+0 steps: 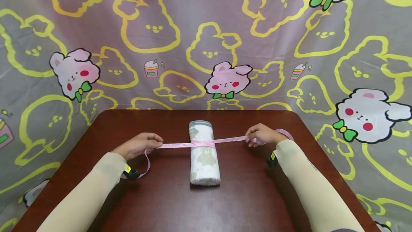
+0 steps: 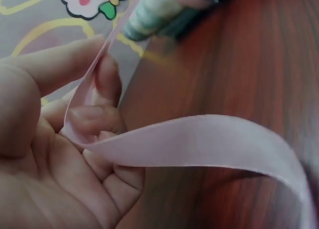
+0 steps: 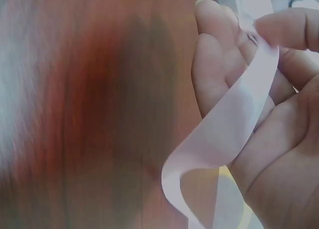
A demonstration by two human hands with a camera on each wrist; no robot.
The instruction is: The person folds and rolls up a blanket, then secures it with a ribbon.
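Note:
A rolled towel (image 1: 204,165), white with beige bear shapes and a grey-blue far end, lies lengthwise on the table. A pink ribbon (image 1: 203,144) wraps around its middle, and the two ends stretch out sideways above the tabletop. At the left, my left hand (image 1: 141,144) pinches one end between thumb and fingers; a loose tail of ribbon (image 2: 209,139) loops away from the palm in the left wrist view. My right hand (image 1: 262,135) pinches the other end, its spare ribbon (image 3: 219,134) crossing the palm and curling down in the right wrist view.
The dark red-brown table (image 1: 206,212) has rounded far corners. Behind and beside it hangs a grey curtain (image 1: 180,60) printed with yellow outlines and cartoon rabbits. A black wrist camera (image 1: 131,173) is strapped at the left sleeve, another camera (image 1: 272,159) at the right.

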